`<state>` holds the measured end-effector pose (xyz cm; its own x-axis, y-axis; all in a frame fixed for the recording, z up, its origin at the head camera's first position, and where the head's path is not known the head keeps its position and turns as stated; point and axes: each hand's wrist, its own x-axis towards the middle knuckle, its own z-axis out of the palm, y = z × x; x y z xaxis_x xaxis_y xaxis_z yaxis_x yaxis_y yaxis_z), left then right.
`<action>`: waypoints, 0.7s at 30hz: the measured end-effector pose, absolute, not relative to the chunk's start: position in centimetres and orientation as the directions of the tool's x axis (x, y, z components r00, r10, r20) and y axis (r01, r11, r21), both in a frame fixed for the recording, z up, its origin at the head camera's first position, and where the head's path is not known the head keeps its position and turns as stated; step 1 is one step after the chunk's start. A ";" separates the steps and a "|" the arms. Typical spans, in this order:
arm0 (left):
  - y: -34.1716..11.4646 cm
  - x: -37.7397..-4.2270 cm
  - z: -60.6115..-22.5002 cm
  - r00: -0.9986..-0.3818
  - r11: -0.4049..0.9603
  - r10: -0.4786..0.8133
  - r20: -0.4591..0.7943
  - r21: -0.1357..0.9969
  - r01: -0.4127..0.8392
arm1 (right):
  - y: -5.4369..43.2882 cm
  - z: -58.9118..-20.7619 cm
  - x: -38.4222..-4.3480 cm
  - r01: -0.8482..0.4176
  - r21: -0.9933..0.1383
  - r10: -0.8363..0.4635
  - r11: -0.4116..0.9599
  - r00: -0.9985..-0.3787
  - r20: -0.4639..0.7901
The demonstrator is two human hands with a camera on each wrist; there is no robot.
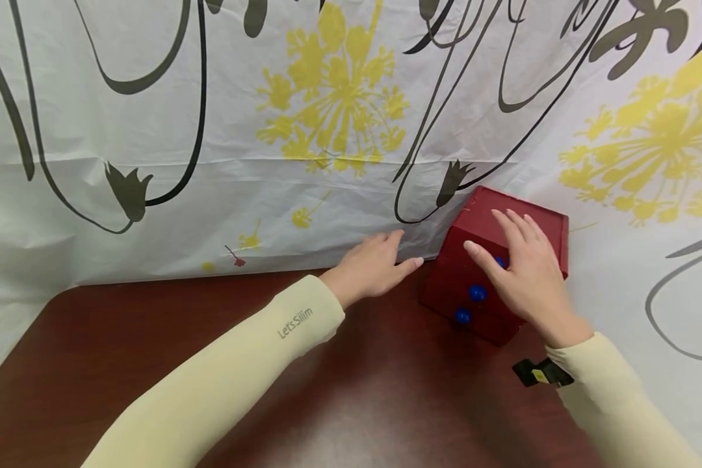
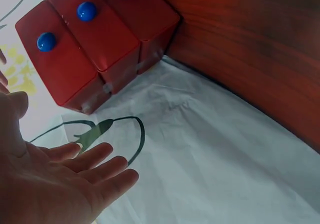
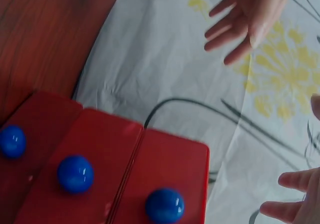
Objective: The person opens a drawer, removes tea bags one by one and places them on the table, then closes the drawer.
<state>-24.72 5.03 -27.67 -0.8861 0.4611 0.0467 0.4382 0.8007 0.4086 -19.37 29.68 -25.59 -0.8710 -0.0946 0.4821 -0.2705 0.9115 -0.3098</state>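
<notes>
Left arm [image 1: 228, 383] reaches in from lower left, right arm [image 1: 620, 409] from lower right, both sleeved. Left hand [image 1: 370, 266]: fingers extended, thumb apart. Right hand [image 1: 532, 283]: fingers near straight, thumb spread wide. Hands well apart.

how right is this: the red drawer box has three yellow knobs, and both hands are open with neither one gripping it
Only the colour is wrong: the three knobs on the red drawer box are blue, not yellow, as the left wrist view shows. The left hand and right hand are indeed open, neither gripping it.
</notes>
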 end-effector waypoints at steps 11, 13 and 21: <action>7.0 -26.0 -27.5 -0.881 0.647 0.472 0.044 0.661 0.379 | 34.6 -25.5 -19.9 -0.152 -0.396 0.049 0.905 -0.890 0.454; 7.2 -26.3 -27.2 -0.880 0.613 0.473 0.047 0.700 0.367 | 35.3 -25.7 -20.1 -0.133 -0.410 0.074 0.902 -0.890 0.451; 8.2 -26.6 -27.0 -0.900 0.544 0.433 0.058 0.779 0.312 | 37.1 -27.4 -20.5 -0.052 -0.506 0.196 0.861 -0.884 0.424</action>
<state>-26.63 8.20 -26.97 -0.8995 0.4330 0.0580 0.3121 0.5441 0.7789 -20.49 37.06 -27.36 -0.8843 0.1961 0.4236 -0.0517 0.8608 -0.5063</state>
